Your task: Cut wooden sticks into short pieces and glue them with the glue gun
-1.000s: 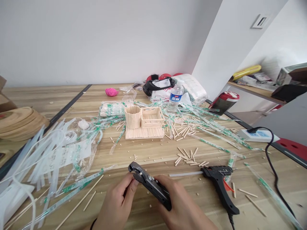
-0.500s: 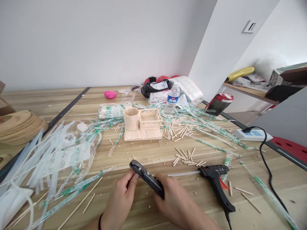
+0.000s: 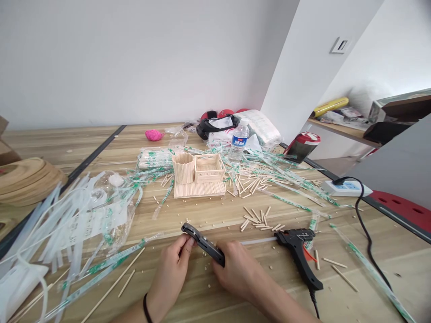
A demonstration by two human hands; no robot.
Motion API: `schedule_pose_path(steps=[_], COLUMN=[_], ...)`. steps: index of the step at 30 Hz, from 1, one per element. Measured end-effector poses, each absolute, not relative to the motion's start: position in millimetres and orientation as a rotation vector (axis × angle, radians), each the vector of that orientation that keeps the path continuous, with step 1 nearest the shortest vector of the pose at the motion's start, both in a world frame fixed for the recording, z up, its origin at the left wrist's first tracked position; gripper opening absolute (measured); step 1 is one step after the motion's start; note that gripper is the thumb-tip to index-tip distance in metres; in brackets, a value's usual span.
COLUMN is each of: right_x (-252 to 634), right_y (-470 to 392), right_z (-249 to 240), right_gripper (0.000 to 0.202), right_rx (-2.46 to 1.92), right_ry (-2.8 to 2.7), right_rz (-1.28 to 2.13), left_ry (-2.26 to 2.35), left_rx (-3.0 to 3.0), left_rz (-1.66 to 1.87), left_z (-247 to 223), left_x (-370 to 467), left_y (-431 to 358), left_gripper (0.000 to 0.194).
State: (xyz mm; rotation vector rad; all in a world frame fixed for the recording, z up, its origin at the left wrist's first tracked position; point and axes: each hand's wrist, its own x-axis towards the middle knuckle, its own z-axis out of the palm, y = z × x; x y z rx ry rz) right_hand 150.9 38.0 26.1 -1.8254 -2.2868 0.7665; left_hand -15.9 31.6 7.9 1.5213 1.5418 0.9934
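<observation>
My right hand [image 3: 234, 269] is wrapped round the handles of black pliers [image 3: 204, 243], whose head points up and left. At that head my left hand [image 3: 173, 264] is closed, thumb against fingers. Whatever it pinches is hidden behind the fingers and the tool. Beyond the hands stands a small model made of wooden sticks: a round cup [image 3: 183, 169] and a square railed box [image 3: 209, 168] on a flat stick base [image 3: 200, 190]. Short cut sticks [image 3: 257, 218] lie in a loose pile to the right of the pliers, and tiny offcuts dot the tabletop.
A black glue gun [image 3: 298, 251] with a glue stick in its back lies at right. Its side also has a power strip [image 3: 346, 188] and cable. Clear glue sticks and wrappers [image 3: 90, 220] cover the left. A water bottle [image 3: 239, 141] stands behind the model.
The view has shifted slightly, so things on the right appear further left. The pliers' handles look a little closer together; both hands keep nearly the same place.
</observation>
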Motion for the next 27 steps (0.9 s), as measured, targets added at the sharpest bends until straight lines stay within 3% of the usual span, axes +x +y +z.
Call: schedule_pose_path(steps=[13,22,27], right_x=[162,172,172], right_y=[43,46,42], right_z=[24,10,14], right_gripper=[0.015,0.042,0.053], right_rx=[-1.894,-1.696,-1.606], right_ry=[-2.261,-2.204,-2.167], right_rz=[0.463,0.180,0.311], left_ry=[1.494,1.311,1.272], left_rx=[1.371,1.201,1.138], left_rz=[0.922,0.833,0.944], left_z=[-1,-4,0], left_x=[-16,-16,-19], left_y=[29,16,14], left_gripper=[0.043,0.048,0.045])
